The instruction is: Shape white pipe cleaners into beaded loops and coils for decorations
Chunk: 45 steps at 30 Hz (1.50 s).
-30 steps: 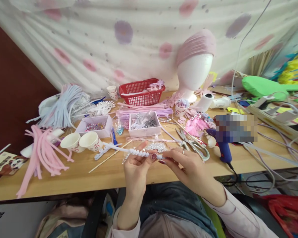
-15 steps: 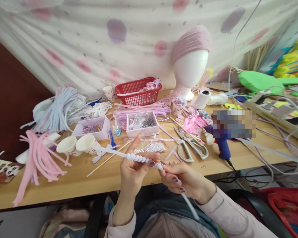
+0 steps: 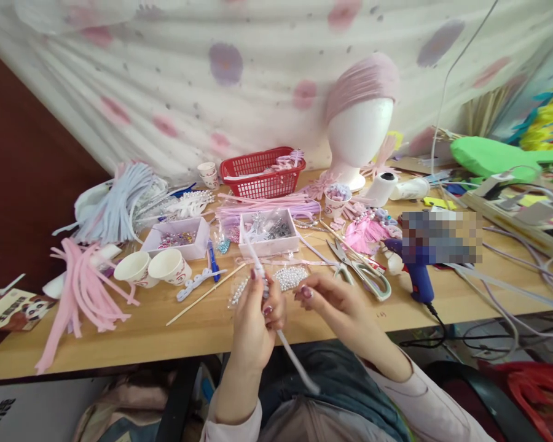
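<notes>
My left hand [image 3: 257, 313] is closed around a white fuzzy pipe cleaner [image 3: 291, 356], which sticks up past my fingers and trails down toward my lap. Just to its right, my right hand [image 3: 338, 301] has its fingers curled near the pipe cleaner; I cannot tell whether they touch it. Both hands hover over the front edge of the wooden table [image 3: 133, 334]. A pile of small white pearls [image 3: 289, 276] lies just beyond my hands. Scissors [image 3: 362, 270] lie to the right of them.
Two paper cups [image 3: 152, 267], pink pipe cleaners [image 3: 80, 288], white trays of beads [image 3: 267, 230], a red basket [image 3: 262, 172], a foam head with pink wrap [image 3: 360, 129] and a blue glue gun [image 3: 417, 270] crowd the table. Cables run along the right.
The pipe cleaner has swung from lying leftward across the table to standing nearly upright in my left hand. My right hand has let its end go and risen.
</notes>
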Each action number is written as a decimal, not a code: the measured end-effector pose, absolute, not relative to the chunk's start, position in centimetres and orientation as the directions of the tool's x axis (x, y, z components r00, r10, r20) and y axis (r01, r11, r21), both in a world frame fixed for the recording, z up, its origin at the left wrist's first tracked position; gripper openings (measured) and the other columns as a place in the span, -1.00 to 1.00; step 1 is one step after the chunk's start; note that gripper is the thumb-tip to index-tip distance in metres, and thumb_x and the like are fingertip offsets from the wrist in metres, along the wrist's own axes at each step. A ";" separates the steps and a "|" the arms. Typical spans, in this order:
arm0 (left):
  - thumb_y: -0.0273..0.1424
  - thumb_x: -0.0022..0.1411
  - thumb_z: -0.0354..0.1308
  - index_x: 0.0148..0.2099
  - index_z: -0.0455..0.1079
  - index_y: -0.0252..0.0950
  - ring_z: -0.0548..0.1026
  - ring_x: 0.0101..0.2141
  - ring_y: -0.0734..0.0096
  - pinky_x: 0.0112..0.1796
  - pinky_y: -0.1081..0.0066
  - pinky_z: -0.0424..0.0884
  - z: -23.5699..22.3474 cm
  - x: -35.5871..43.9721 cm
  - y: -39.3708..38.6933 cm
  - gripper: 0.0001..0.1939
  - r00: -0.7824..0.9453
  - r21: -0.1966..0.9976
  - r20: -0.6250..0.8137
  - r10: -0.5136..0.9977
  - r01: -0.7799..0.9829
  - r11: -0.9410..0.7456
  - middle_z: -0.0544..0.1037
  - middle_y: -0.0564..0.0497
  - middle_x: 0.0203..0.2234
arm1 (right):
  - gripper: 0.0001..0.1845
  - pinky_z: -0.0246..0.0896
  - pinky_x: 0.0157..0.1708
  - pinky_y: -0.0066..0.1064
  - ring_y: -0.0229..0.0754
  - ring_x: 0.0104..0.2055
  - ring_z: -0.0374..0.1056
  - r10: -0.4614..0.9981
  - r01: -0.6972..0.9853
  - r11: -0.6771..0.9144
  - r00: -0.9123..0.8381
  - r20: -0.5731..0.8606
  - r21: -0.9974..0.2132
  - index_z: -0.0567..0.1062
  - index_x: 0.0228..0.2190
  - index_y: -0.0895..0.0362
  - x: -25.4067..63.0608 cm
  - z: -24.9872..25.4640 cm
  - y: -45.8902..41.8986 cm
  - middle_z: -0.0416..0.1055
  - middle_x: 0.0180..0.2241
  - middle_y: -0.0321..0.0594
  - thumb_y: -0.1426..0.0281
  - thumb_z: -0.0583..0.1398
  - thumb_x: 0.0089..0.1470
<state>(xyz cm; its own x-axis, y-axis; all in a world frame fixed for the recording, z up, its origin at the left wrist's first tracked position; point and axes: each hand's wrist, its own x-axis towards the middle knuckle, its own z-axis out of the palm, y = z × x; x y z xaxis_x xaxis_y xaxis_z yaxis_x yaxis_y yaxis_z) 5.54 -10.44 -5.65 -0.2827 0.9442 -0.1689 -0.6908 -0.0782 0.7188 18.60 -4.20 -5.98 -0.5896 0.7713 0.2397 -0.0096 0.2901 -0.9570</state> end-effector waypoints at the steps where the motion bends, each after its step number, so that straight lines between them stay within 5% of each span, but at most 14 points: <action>1: 0.03 0.14 0.22 -0.34 0.26 -0.23 -0.15 -0.71 0.66 -0.71 0.62 -0.15 -5.8 5.6 -10.5 -0.57 -0.231 0.758 -0.183 0.956 -0.652 -0.013 0.02 0.28 -0.72 | -0.71 0.29 -0.41 -0.43 -0.25 -0.42 0.34 0.796 -0.018 0.283 -0.552 0.246 -0.959 0.49 -0.30 0.15 18.5 -5.5 -3.7 0.42 -0.43 -0.25 0.17 0.17 0.22; 6: 0.00 0.21 0.16 -0.31 0.32 -0.29 0.03 -0.66 0.67 -0.64 0.59 -0.04 -6.4 6.1 -11.5 -0.59 -0.187 0.941 -0.140 0.972 -0.331 0.071 0.21 0.19 -0.62 | -0.71 0.23 -0.49 -0.49 -0.30 -0.47 0.31 0.768 -0.023 0.261 -0.600 0.223 -0.965 0.48 -0.41 0.17 17.8 -3.8 -2.3 0.38 -0.49 -0.29 0.17 0.25 0.13; 11: -0.10 0.16 0.26 -0.29 0.43 -0.34 0.05 -0.68 0.74 -0.63 0.61 0.02 -6.0 5.4 -12.1 -0.64 0.070 0.828 -0.206 0.976 -0.518 0.212 0.32 0.14 -0.60 | -0.63 0.18 -0.53 -0.51 -0.35 -0.55 0.22 0.732 -0.175 0.074 -0.659 0.172 -0.982 0.45 -0.46 0.16 17.8 -4.6 -2.5 0.32 -0.55 -0.36 0.10 0.29 0.09; 18: -0.15 -0.03 0.40 -0.39 0.54 -0.36 0.29 -0.74 0.61 -0.71 0.55 0.28 -5.7 4.9 -11.7 -0.66 0.113 0.793 -0.264 0.958 -0.539 0.283 0.50 0.00 -0.63 | -0.58 0.27 -0.52 -0.48 -0.32 -0.53 0.29 0.622 -0.185 0.065 -0.761 0.185 -0.981 0.53 -0.43 0.17 18.2 -5.2 -2.0 0.39 -0.52 -0.29 0.04 0.28 0.08; 24: -0.27 -0.04 0.42 -0.45 0.52 -0.34 0.44 -0.64 0.52 -0.57 0.54 0.40 -5.8 4.8 -11.6 -0.76 -0.128 0.904 -0.207 0.970 -0.403 0.140 0.56 -0.02 -0.63 | -0.56 0.25 -0.52 -0.47 -0.29 -0.54 0.28 0.780 -0.198 0.105 -0.592 0.204 -0.975 0.49 -0.57 0.16 17.6 -5.3 -2.7 0.38 -0.58 -0.30 0.04 0.35 -0.03; 30: -0.34 0.10 0.32 -0.43 0.52 -0.28 0.54 -0.45 0.40 -0.36 0.48 0.47 -5.7 5.3 -12.3 -0.87 -0.463 0.994 0.050 0.885 0.105 -0.001 0.59 0.01 -0.52 | -0.65 0.27 -0.48 -0.45 -0.26 -0.52 0.32 0.833 -0.145 0.210 -0.491 0.255 -0.967 0.52 -0.57 0.14 17.2 -5.6 -3.7 0.41 -0.59 -0.28 0.15 0.32 0.06; 32: -0.26 0.11 0.32 -0.33 0.54 -0.28 0.54 -0.48 0.41 -0.41 0.48 0.47 -5.4 5.1 -12.6 -0.82 -0.402 0.999 -0.028 0.915 0.015 0.037 0.59 -0.01 -0.49 | -0.66 0.26 -0.49 -0.46 -0.26 -0.51 0.32 0.835 -0.165 0.197 -0.489 0.254 -0.966 0.53 -0.53 0.14 17.5 -5.8 -3.5 0.43 -0.55 -0.27 0.14 0.30 0.09; 37: -0.04 0.04 0.33 -0.27 0.57 -0.39 0.43 -0.68 0.52 -0.63 0.50 0.44 -5.3 3.6 -12.7 -0.54 0.204 0.782 -0.335 0.920 -0.484 0.393 0.51 -0.02 -0.61 | -0.66 0.27 -0.46 -0.45 -0.24 -0.43 0.32 0.801 -0.231 0.237 -0.503 0.324 -0.944 0.57 -0.44 0.12 18.5 -5.6 -2.4 0.45 -0.45 -0.23 0.10 0.26 0.13; 45: -0.22 0.02 0.41 -0.34 0.56 -0.47 0.25 -0.70 0.69 -0.68 0.60 0.42 -6.3 3.1 -11.9 -0.65 0.341 0.668 -0.318 0.885 -0.583 0.464 0.32 0.10 -0.65 | -0.84 0.32 -0.37 -0.45 -0.28 -0.42 0.36 0.626 -0.340 0.052 -0.721 0.296 -0.939 0.58 -0.34 0.13 18.9 -6.0 -2.9 0.46 -0.42 -0.27 0.28 0.34 0.10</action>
<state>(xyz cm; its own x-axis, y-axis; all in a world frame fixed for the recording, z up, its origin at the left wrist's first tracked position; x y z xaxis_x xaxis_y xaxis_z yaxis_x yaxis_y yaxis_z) 3.12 -11.89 -6.31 0.3407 0.8849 -0.3175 -0.5825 0.4638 0.6675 18.95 -2.85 -6.01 -0.7214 0.6260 0.2960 -0.3404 0.0516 -0.9388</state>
